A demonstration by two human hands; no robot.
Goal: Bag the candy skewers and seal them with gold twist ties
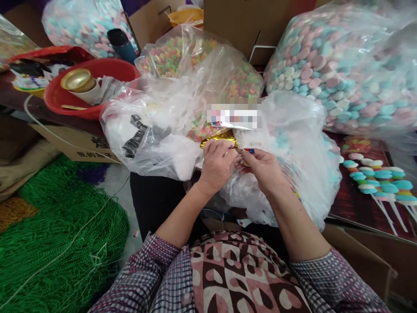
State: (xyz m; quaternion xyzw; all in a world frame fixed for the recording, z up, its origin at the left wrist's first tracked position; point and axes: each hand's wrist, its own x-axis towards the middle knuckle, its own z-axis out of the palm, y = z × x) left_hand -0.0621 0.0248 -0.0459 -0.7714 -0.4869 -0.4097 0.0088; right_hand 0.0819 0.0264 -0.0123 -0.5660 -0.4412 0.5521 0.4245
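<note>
Left hand (217, 167) and right hand (263, 167) meet fingertip to fingertip over the lap, both pinched on a small gold-foil packet (219, 140) with a red-and-blue tab; the packet sits between the 2 hands, just in front of a blurred label. Judged light, thin and crinkly — likely slippery, best held at its edges. It rests against a clear plastic bag (293, 148) of pale sweets, soft and shifting. Behind — bags of multicoloured candy (182, 54) and a large sack of pink and blue discs (335, 65). Candy skewers (378, 180) lie to the right, a red basin (94, 84) with a gold lid to the left, green cord (55, 234) beside the left knee. Loose bags crowd the hands closely.
</note>
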